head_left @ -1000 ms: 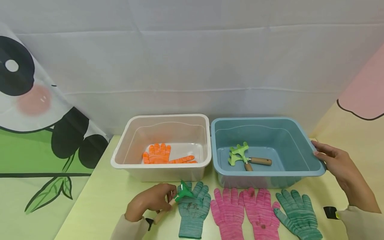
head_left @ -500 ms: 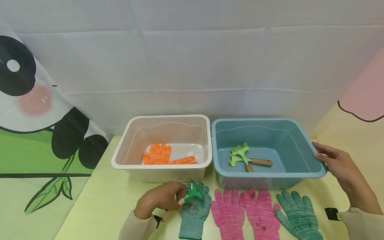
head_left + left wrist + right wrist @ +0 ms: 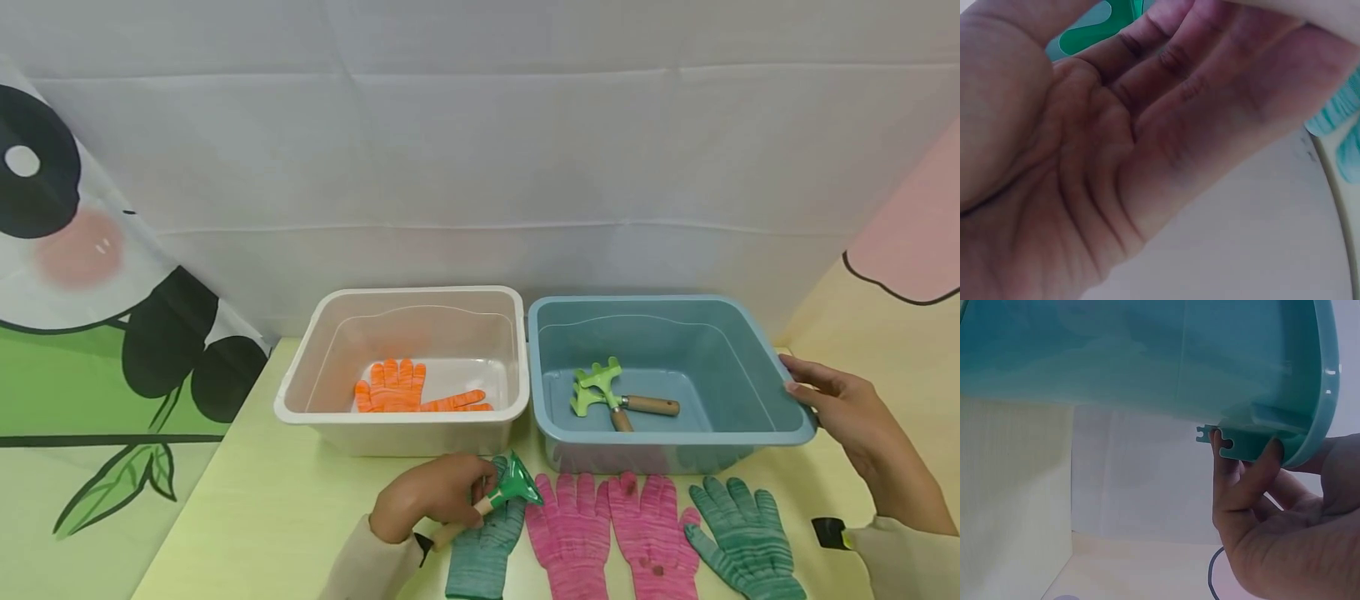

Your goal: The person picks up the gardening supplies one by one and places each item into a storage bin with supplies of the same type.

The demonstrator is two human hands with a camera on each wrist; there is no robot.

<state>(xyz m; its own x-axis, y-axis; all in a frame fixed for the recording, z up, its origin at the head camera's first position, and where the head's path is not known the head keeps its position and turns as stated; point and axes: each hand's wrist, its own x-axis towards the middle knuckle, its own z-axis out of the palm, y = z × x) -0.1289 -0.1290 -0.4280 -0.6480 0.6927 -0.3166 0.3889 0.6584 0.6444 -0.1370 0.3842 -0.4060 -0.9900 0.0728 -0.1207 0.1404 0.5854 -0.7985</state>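
My left hand (image 3: 438, 498) pinches the wooden handle of a small garden hand rake (image 3: 517, 483) with a dark green, fan-shaped head. The rake overlaps a green-striped glove (image 3: 480, 558) on the table and reaches the edge of a pink glove (image 3: 573, 533). In the left wrist view, only part of the green head (image 3: 1094, 31) shows past the palm. My right hand (image 3: 843, 417) grips the right end of a blue tub (image 3: 675, 436); the right wrist view shows fingers bent under its rim (image 3: 1329, 387). Two light green rakes (image 3: 603, 379) with wooden handles lie inside the tub.
A white tub (image 3: 405, 417) stands left of the blue one, with orange gloves (image 3: 397, 387) inside. Another pink glove (image 3: 652, 533) and a second green glove (image 3: 750, 533) lie in the row at the front. A white cloth (image 3: 480, 167) hangs behind the table.
My left hand has carried the dark green rake to the right across the green glove, up to the pink glove's edge. The right hand stays on the blue tub.
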